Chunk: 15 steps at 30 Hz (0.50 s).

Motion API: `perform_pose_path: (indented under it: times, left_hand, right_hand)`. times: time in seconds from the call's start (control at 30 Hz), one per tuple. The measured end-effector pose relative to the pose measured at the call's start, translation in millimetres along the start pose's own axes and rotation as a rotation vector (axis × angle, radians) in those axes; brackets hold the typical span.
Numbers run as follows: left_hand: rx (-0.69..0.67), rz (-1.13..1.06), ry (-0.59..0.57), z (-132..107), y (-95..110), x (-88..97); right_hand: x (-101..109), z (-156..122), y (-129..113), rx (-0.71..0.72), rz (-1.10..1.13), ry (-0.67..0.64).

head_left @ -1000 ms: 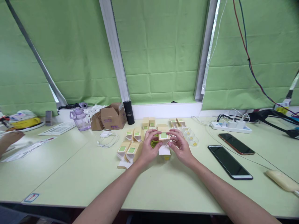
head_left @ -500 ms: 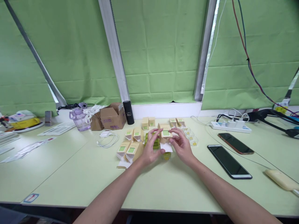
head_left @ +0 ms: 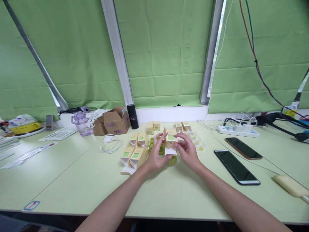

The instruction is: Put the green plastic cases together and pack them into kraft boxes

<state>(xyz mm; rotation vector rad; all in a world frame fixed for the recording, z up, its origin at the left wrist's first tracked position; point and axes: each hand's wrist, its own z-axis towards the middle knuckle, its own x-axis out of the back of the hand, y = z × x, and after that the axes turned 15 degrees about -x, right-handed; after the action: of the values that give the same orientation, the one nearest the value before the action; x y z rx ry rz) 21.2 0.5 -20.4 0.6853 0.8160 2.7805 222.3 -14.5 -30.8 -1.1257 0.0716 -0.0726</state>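
My right hand (head_left: 187,151) pinches a small tan carton with a green label (head_left: 171,139) just above the table, its white bottom flap hanging open. Beside the carton my left hand (head_left: 156,154) has its fingers spread, fingertips touching the carton's left edge. A small clear jar with yellow-green contents (head_left: 172,160) stands directly under the carton. Green jars (head_left: 159,149) sit behind my left hand. Several similar tan cartons (head_left: 135,155) lie open to the left, and more (head_left: 153,126) stand at the back.
Small clear lidded cups (head_left: 199,145) line up right of my hands. Two phones (head_left: 236,167) and a power strip (head_left: 238,130) lie to the right. A brown cardboard box (head_left: 116,120), black flask (head_left: 132,116), purple bottle (head_left: 82,123) and white charger cable (head_left: 110,143) stand at back left.
My left hand has let go of the carton and opened its fingers. The carton now stays in my right hand, slightly farther back. Another person's hand at the far left has gone.
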Motion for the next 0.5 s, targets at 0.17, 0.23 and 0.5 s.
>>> perform_pose_path:
  times: [0.17,0.23,0.5]
  left_hand:
    - [0.002,-0.025,0.06,-0.6,-2.5,-0.9]
    - [0.004,-0.035,0.08,0.1,-2.2,-1.4]
    - [0.073,-0.145,0.154,2.4,4.4,-3.5]
  right_hand:
    - [-1.1,-0.2,2.8,-0.007,-0.007,-0.012]
    - [-1.4,-0.4,4.1,-0.01,-0.013,-0.012]
    - [-1.1,-3.2,5.1,0.0,-0.027,-0.05]
